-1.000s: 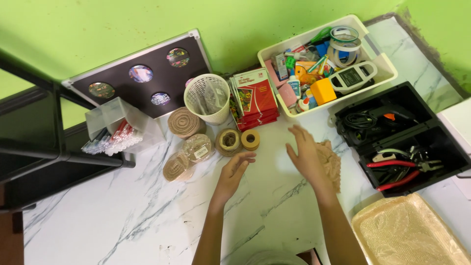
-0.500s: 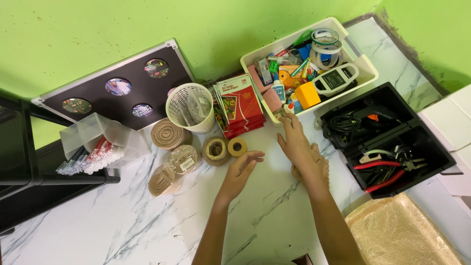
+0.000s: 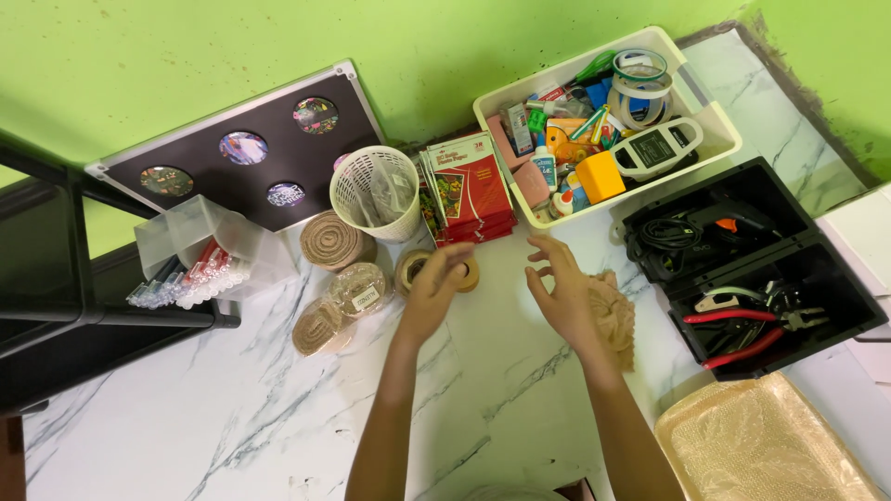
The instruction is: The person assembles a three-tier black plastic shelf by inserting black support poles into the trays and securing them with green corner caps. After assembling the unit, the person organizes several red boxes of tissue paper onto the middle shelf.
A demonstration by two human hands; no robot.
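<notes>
Since a moment ago the left hand has moved forward over the marble bench onto the two tape rolls, its fingers curled loosely on them, not clamped. The right hand hovers open, empty, above a tan burlap scrap. The rolls are tan rings, lying flat before the red paper packs.

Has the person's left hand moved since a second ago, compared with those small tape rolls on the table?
Yes. The left hand has moved forward and now rests over the small tape rolls; earlier it was short of them on the marble table.
</notes>
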